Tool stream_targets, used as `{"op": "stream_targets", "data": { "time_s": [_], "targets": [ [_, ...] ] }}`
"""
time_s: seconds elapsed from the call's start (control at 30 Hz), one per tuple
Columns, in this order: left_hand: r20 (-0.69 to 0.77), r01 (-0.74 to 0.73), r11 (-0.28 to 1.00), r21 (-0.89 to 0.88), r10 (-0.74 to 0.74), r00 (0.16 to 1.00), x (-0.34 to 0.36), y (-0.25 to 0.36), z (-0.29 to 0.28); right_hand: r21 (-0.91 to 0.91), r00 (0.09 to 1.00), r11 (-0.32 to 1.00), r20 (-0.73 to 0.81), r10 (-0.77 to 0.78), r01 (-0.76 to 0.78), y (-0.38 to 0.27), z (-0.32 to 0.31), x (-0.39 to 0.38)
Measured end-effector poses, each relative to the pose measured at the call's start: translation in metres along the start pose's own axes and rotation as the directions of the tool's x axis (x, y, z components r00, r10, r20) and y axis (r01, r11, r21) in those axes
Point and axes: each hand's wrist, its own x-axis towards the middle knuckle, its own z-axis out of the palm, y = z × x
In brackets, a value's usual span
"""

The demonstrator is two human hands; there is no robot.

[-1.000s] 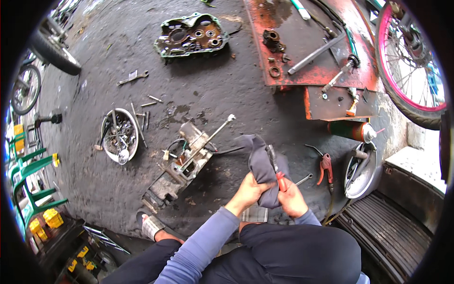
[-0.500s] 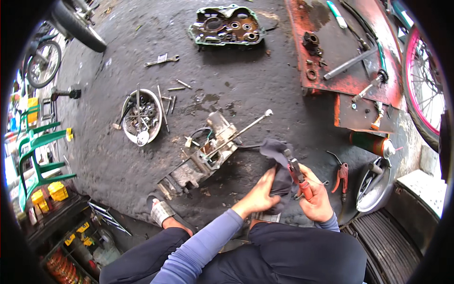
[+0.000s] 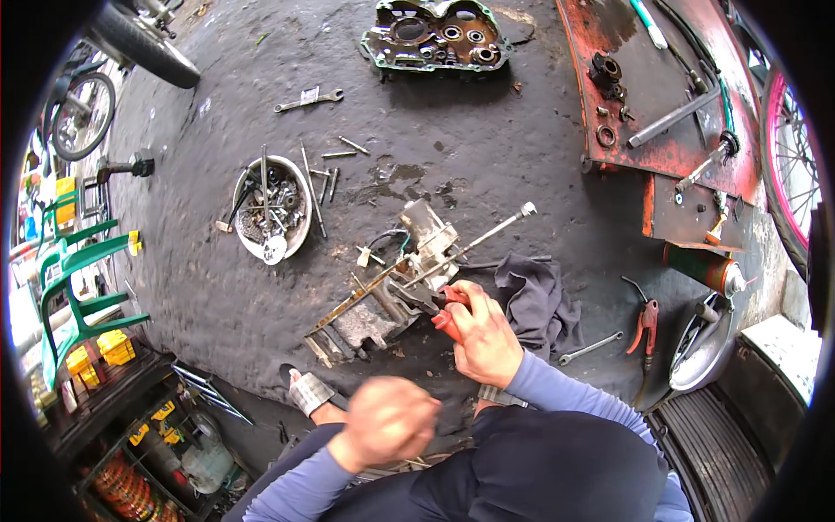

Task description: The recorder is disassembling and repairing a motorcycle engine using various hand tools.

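My right hand [image 3: 487,341] is closed around red-handled pliers [image 3: 446,327]. The dark jaws of the pliers reach over the metal engine casing [image 3: 361,320] on the floor; whether they grip a part of it cannot be made out. My left hand [image 3: 391,420], smeared by motion, hangs in front of the casing near my foot. A long metal rod [image 3: 487,238] lies slanting across the casing. To the right of the casing is a crumpled dark grey cloth [image 3: 537,300], untouched, with a combination wrench [image 3: 591,348] just nearer.
A bowl of metal parts [image 3: 304,228] stands left of the casing, loose pins beside it. Farther off lie another wrench [image 3: 309,100] and an opened engine case [image 3: 439,43]. On the right are a red metal table [image 3: 639,157], a spray can [image 3: 700,268] and a red air gun [image 3: 644,326].
My right hand has carried the pliers left from the cloth to the engine casing. My left hand has let go of the cloth and moved left and nearer; the cloth now lies on the floor.
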Motion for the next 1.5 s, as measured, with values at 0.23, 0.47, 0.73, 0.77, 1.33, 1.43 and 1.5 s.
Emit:
{"op": "stream_targets", "data": {
  "time_s": [0.23,0.47,0.73,0.77,1.33,1.43,1.5],
  "targets": [
    [-0.186,0.405,0.845,0.349,-0.361,0.914,0.050,-0.059,-0.038,0.197,0.945,0.924,0.057,0.322,-0.327,-0.005,-0.004,0.004],
    [-0.168,0.389,0.863,0.321,-0.353,0.921,0.044,-0.066,-0.027,-0.112,0.975,0.972,0.052,0.215,-0.209,-0.011,0.009,0.006],
    [-0.080,0.240,0.865,0.441,-0.229,0.970,0.039,-0.072,-0.031,-0.093,0.914,0.939,0.217,0.343,-0.330,-0.026,-0.006,0.010],
    [-0.052,0.221,0.865,0.450,-0.222,0.974,0.039,-0.073,-0.033,-0.136,0.918,0.938,0.201,0.341,-0.319,-0.029,-0.005,0.009],
    [-0.022,0.119,0.965,0.233,-0.117,0.993,0.031,-0.096,-0.037,-0.294,0.706,0.778,0.328,0.627,-0.555,-0.083,-0.010,0.030],
    [-0.040,0.127,0.969,0.213,-0.121,0.992,0.030,-0.096,-0.038,-0.323,0.827,0.844,0.238,0.510,-0.428,-0.071,-0.002,0.020],
    [-0.048,0.135,0.971,0.197,-0.128,0.991,0.031,-0.098,-0.037,-0.335,0.913,0.889,0.152,0.379,-0.313,-0.055,0.003,0.014]
  ]
}}
